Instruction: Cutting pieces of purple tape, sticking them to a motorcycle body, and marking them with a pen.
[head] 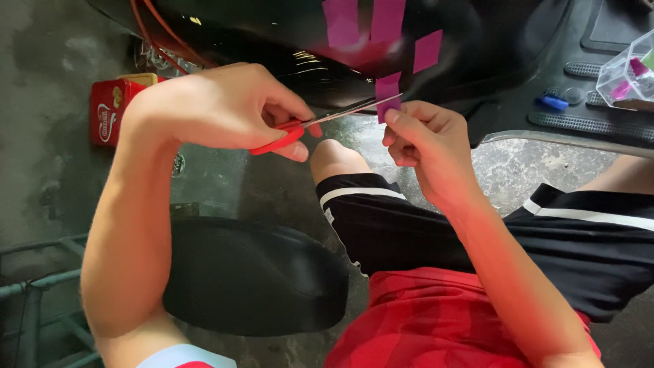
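Gripping red-handled scissors [300, 127], the left hand [218, 109] has its fingers closed through the loops, and the blades run long and thin toward three o'clock, rising slightly as they go. Their tips meet a strip of magenta tape [387, 92] just where the right hand [426, 146] pinches that strip's lower end between thumb and fingertips. The strip hangs from the glossy black panel [477, 48] at twelve o'clock of the hands, its long axis running twelve to six, so the blades cross it nearly square. The right hand is the nearer one to the tape, touching it; the left reaches it only through the blades. How wide the blades stand cannot be told, since they look like one thin line. More magenta pieces [354, 20] sit higher on the panel. At two o'clock a clear plastic box [623, 71] with coloured bits rests on the black footboard [579, 123], a small blue piece [552, 102] just beside it. A red tin [107, 119] stands on the concrete floor [41, 82] at nine o'clock, and a black seat [252, 272] lies at seven o'clock.
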